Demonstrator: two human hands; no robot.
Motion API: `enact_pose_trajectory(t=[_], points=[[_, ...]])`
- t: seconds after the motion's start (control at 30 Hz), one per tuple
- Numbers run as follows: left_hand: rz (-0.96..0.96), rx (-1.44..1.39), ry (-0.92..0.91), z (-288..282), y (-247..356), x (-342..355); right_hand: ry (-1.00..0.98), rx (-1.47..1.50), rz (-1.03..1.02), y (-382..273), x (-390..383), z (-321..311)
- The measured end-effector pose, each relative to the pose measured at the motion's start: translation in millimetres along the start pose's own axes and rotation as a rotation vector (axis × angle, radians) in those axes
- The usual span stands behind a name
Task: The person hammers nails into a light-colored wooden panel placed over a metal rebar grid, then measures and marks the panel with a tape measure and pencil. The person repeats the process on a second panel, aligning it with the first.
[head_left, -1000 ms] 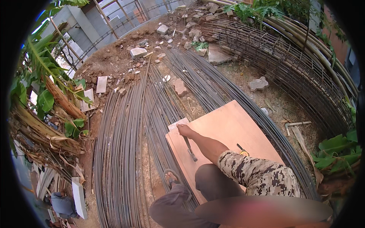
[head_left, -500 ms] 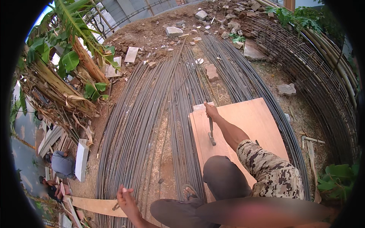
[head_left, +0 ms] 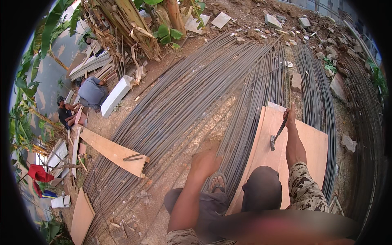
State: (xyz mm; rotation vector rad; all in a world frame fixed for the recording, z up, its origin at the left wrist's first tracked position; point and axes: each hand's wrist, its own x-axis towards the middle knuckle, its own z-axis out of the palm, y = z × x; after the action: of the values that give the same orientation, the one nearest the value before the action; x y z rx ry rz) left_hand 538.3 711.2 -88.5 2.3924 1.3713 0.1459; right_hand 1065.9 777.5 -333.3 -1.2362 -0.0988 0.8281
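Observation:
My right hand [head_left: 290, 116] is closed round the dark handle of a hammer [head_left: 272, 143], whose metal head hangs low over a plywood panel [head_left: 308, 141]. The panel lies across steel rods, with my knee above its near part. My left hand [head_left: 204, 165] is over the ground and rods, left of the panel and just beyond my sandalled foot [head_left: 217, 182]. Motion smears its fingers, so their pose is unclear. Further left, a tapering wooden board [head_left: 108, 145] lies over the rods, bearing a dark pincer-like tool [head_left: 134, 157].
Long steel rods [head_left: 179, 90] fan away across the ground. At the left, two people [head_left: 93, 92] sit near a white block [head_left: 116, 96]. Banana trunks [head_left: 126, 24] stand beyond. Rubble [head_left: 326, 45] lies at the far right, and another wooden board [head_left: 83, 216] at the near left.
The view has swung left, bringing more of the board, the pincer-like tool and the people into sight. My left hand has gone from fingers apart to a blur. The right still grips the hammer.

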Motion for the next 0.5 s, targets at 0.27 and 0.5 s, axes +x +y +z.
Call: enact_pose_trajectory(t=[0.27,0.5], points=[[0.057,-0.067,-0.076,2,-14,6,0.024,-0.160,-0.066,5,11,-2],[0.085,-0.088,-0.097,-8,-10,4,0.158,-0.219,-0.060,5,7,6]])
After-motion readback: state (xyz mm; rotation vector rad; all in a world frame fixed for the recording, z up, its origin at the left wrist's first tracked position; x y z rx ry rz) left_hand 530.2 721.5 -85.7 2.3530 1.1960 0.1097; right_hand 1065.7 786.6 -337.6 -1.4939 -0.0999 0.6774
